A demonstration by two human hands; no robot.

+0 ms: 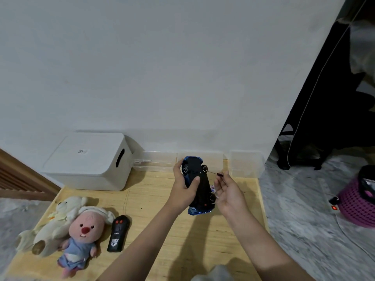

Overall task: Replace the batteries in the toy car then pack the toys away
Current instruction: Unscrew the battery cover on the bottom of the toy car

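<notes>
My left hand grips a blue and black toy car, held upside down above the mat with its black underside facing me. My right hand is just right of the car. It pinches a thin small screwdriver whose tip points at the car's underside near a wheel. Small batteries with red and white print show between my right fingers and the car. A black remote control lies on the mat to the lower left.
A white lidded storage box stands at the back left against the wall, with a clear plastic container beside it. Two plush toys lie on the wooden mat. A purple basket and a power strip sit on the right.
</notes>
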